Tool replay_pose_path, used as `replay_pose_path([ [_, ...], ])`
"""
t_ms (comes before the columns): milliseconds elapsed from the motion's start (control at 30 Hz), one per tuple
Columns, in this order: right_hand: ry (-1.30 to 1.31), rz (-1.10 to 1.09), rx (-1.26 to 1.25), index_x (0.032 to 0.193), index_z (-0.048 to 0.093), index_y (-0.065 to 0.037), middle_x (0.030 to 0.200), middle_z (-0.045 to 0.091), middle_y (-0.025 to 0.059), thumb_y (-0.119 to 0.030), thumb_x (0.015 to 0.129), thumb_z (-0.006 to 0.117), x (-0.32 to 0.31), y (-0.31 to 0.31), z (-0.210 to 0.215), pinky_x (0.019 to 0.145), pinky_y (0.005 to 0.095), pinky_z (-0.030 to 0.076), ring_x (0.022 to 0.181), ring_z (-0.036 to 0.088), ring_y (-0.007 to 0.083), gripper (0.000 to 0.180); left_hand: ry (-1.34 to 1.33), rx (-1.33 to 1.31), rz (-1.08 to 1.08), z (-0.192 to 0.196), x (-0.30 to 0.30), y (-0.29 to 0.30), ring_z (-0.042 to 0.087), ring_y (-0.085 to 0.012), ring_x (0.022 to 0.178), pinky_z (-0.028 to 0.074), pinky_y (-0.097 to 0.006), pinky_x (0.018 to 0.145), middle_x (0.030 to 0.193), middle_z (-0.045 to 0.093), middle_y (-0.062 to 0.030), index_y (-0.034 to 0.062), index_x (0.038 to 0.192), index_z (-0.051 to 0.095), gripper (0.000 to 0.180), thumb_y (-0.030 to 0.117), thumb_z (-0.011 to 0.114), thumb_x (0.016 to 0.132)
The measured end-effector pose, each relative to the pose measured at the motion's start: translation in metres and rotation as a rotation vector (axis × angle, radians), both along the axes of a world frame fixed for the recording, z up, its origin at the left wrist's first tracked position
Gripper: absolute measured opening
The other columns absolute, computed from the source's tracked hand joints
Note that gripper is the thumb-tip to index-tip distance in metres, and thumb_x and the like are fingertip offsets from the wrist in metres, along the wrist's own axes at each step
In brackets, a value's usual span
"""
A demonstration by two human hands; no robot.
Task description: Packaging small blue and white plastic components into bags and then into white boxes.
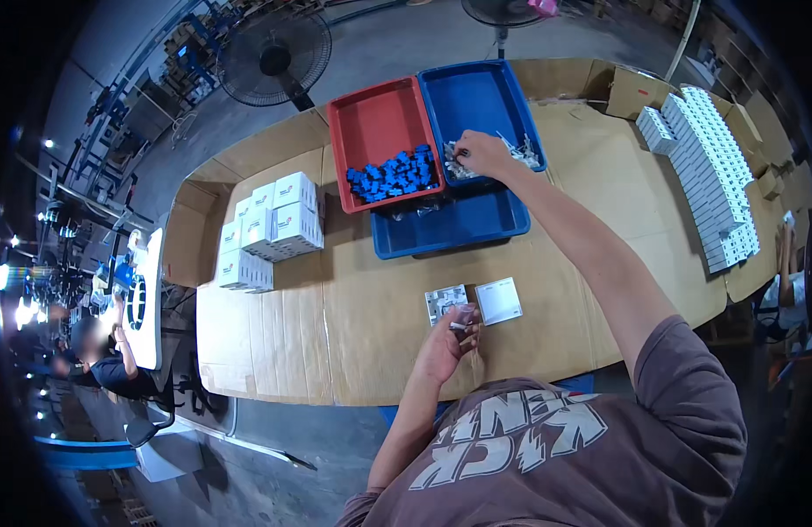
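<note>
My right hand reaches over the upright blue tray. Its fingers are drawn together among small whitish and clear pieces at the tray's near end; what they pinch is hidden. Close to my body, my left hand is closed on a small whitish, partly see-through piece, too small to name. Just beyond that hand lies a small box or card with grey printed pictures. A plain white square, like a flat box or lid, lies to its right.
A red tray holds several blue plastic parts. Under both trays sits another blue tray. White boxes are stacked at left, long rows of white boxes at right. Cardboard walls edge the table; a fan stands beyond.
</note>
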State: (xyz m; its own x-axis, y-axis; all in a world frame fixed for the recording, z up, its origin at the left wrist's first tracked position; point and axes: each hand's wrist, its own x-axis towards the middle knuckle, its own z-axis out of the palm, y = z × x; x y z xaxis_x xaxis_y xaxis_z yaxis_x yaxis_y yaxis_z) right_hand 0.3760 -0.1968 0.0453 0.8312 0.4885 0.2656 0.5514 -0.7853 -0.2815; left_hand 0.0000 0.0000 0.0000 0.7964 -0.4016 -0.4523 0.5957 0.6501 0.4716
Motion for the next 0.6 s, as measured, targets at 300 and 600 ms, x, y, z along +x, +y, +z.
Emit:
replay_pose_path([
  [300,1.008,0.212,1.584,0.097,0.071,-0.003,0.095,0.073,0.0080,-0.014,0.098,0.071,-0.094,-0.025,0.085,0.057,0.0214,0.040,0.064,0.052,0.0063,0.011,0.068,0.014,0.122,0.003,-0.004,0.008,0.070,-0.0173,0.094,0.057,-0.033,0.077,0.120,0.073,-0.0066,0.0078,0.136,0.060,0.046,0.044,0.050,0.109],
  [600,0.975,0.136,1.405,0.103,0.072,-0.004,0.093,0.069,0.0045,-0.011,0.094,0.075,-0.160,-0.040,0.081,0.058,0.0215,0.040,0.066,0.051,0.0045,0.011,0.006,-0.144,0.059,0.006,0.008,-0.013,0.070,-0.0167,0.093,0.058,-0.033,0.076,0.123,0.071,-0.0067,0.0068,0.141,0.057,0.048,0.042,0.048,0.110],
])
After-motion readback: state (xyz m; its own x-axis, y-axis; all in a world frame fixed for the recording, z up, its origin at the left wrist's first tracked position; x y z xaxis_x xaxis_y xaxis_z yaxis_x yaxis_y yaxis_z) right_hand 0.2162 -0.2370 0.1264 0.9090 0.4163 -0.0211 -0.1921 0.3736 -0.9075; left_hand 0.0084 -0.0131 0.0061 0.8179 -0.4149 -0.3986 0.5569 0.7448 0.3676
